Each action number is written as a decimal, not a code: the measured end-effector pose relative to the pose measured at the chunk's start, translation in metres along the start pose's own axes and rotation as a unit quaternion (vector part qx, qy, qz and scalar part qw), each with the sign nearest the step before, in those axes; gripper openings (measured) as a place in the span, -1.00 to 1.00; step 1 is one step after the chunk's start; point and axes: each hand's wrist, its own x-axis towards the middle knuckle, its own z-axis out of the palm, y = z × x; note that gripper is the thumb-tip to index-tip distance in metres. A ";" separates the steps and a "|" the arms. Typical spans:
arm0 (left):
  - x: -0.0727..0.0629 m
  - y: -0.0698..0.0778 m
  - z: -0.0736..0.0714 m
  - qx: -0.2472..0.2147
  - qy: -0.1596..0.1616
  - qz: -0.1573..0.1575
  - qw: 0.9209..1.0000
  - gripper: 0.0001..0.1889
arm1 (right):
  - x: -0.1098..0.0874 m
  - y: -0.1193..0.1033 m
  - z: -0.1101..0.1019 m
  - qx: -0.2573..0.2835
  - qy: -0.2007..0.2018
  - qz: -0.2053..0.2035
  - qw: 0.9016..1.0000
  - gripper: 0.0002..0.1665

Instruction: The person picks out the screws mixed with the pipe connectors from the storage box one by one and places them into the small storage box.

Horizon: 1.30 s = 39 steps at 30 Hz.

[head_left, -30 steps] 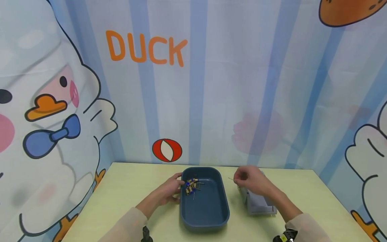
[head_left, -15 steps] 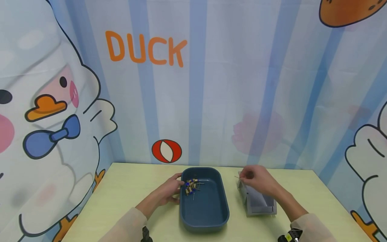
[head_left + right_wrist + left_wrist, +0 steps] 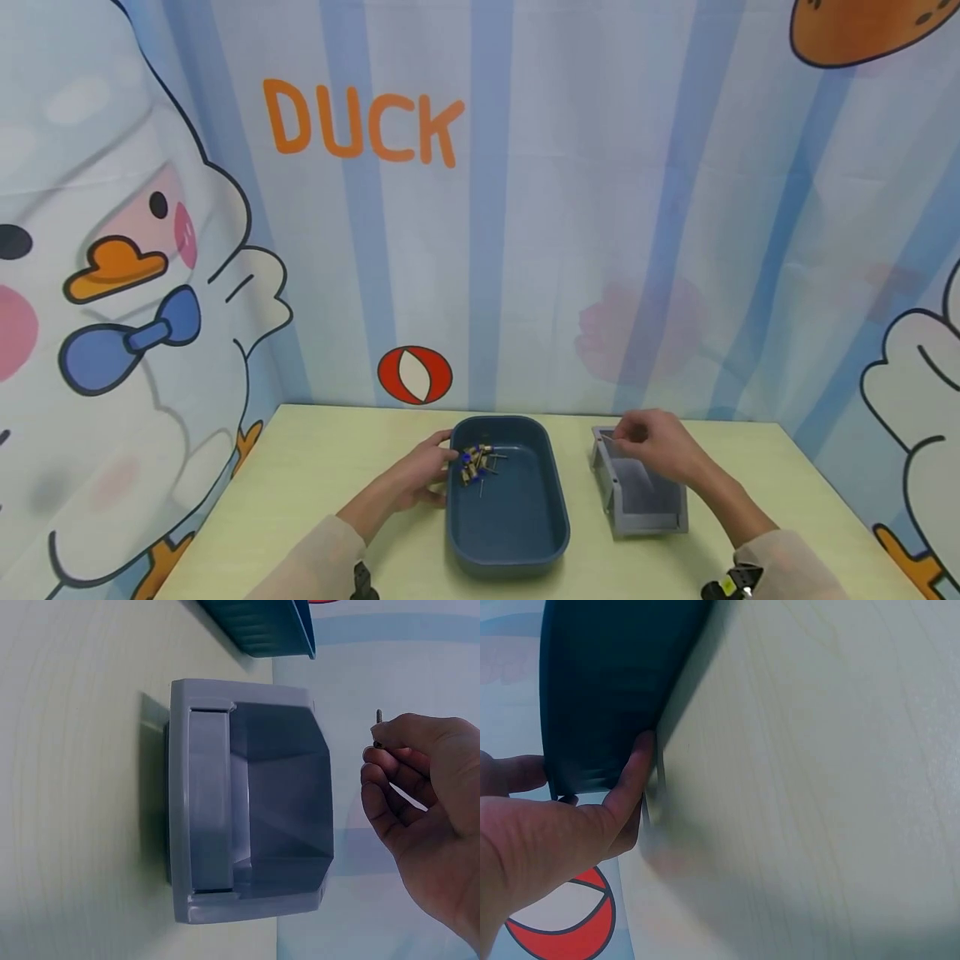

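My left hand (image 3: 420, 473) grips the left wall of a dark blue rectangular tray (image 3: 510, 521). In the left wrist view, its fingers lie at the rim and lower edge of the tray's outer side. Inside, near that wall, lies a small heap of brass-coloured pieces with blue parts (image 3: 472, 463), among several thin screws (image 3: 482, 486). My right hand (image 3: 663, 447) pinches a small screw (image 3: 379, 716) between thumb and fingertips. That hand is over the far end of a grey open-topped bin (image 3: 289, 799), whose inside shows sloping walls.
The tray and the bin stand side by side on a pale wood-look table (image 3: 337, 550), with a narrow gap between them. Behind the table hangs a printed cloth (image 3: 562, 208) with duck drawings and blue stripes.
My right hand has moved right with the screw, from the gap beside the tray to over the grey bin's far end. The left hand and the tray stay in place.
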 end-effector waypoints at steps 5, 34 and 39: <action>0.001 0.000 0.000 0.000 0.002 0.000 1.000 -0.37 | -0.001 0.004 -0.001 -0.002 0.004 0.006 1.000 -0.96; 0.001 -0.003 -0.002 0.001 -0.006 -0.001 1.000 -0.37 | -0.005 0.036 0.029 -0.025 0.099 0.044 0.994 -0.93; -0.001 -0.001 -0.002 0.000 -0.003 -0.001 1.000 -0.38 | -0.004 0.036 0.034 -0.027 0.107 0.037 0.993 -0.89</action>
